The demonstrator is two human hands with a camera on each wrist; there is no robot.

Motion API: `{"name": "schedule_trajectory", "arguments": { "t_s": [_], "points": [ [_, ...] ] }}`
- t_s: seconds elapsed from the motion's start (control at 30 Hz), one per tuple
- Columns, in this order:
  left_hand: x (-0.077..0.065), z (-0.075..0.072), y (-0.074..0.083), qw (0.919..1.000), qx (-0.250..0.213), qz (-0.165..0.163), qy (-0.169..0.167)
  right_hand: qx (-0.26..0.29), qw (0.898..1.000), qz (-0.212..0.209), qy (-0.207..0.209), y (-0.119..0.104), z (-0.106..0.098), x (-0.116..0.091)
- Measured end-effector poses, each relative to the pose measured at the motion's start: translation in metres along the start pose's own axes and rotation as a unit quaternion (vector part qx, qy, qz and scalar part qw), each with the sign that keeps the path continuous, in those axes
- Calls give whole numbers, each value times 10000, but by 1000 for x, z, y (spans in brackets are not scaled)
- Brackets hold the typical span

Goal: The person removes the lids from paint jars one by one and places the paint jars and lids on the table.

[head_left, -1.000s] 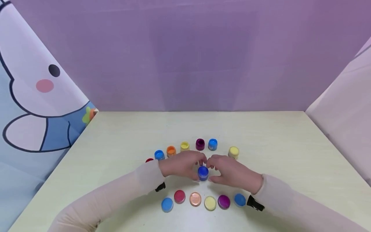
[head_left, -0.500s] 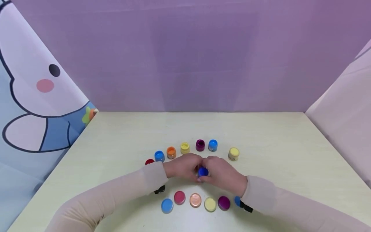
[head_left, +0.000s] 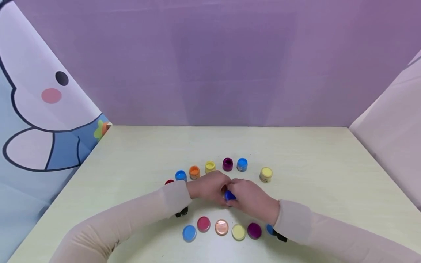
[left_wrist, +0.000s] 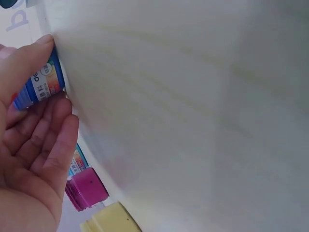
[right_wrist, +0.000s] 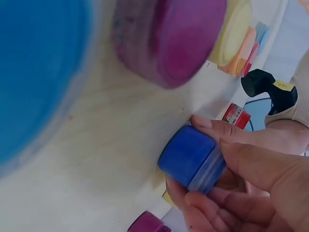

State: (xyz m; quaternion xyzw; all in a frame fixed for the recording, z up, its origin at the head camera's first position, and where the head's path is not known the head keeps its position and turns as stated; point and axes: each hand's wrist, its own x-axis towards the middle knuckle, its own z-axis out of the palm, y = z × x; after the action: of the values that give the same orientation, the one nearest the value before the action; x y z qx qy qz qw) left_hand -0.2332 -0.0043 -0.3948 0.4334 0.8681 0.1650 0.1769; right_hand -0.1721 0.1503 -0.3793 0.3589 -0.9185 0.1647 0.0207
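A small blue paint jar [head_left: 230, 195] stands between my two hands in the middle of the table, mostly covered by fingers. My left hand [head_left: 210, 186] holds its body, with the thumb on the near side; the printed label shows beside that thumb in the left wrist view. My right hand [head_left: 252, 198] pinches the jar's clear-rimmed lid [right_wrist: 207, 169] between thumb and fingers. In the right wrist view the lid sits on the blue body [right_wrist: 186, 154].
Behind the hands stand several small paint jars, among them an orange jar [head_left: 194, 172], a purple jar [head_left: 227, 164] and a pale yellow jar [head_left: 266, 174]. Nearer lies a row of round lids, including a peach lid [head_left: 222, 227] and a purple lid [head_left: 254, 231].
My right hand has moved left to the blue jar and its fingers have closed on the lid. The left fingers have drawn in around the jar. The other jars and lids stay put.
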Motion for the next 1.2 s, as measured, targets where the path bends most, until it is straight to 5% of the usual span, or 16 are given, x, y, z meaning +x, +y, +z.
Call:
{"name": "schedule_trajectory", "arguments": {
  "t_s": [0.33, 0.7, 1.2],
  "points": [
    [-1, -1, -3, 9984, -535, -120, -106, 135, 9979, -540, -320, 0, -5, -2],
    [-1, -1, -4, 9993, -339, 84, -107, 147, 9985, 534, 49, -4, -5, -4],
    [2, 0, -5, 9993, -360, -13, -131, 207, 9987, 450, -130, -2, -5, 1]
  ]
}}
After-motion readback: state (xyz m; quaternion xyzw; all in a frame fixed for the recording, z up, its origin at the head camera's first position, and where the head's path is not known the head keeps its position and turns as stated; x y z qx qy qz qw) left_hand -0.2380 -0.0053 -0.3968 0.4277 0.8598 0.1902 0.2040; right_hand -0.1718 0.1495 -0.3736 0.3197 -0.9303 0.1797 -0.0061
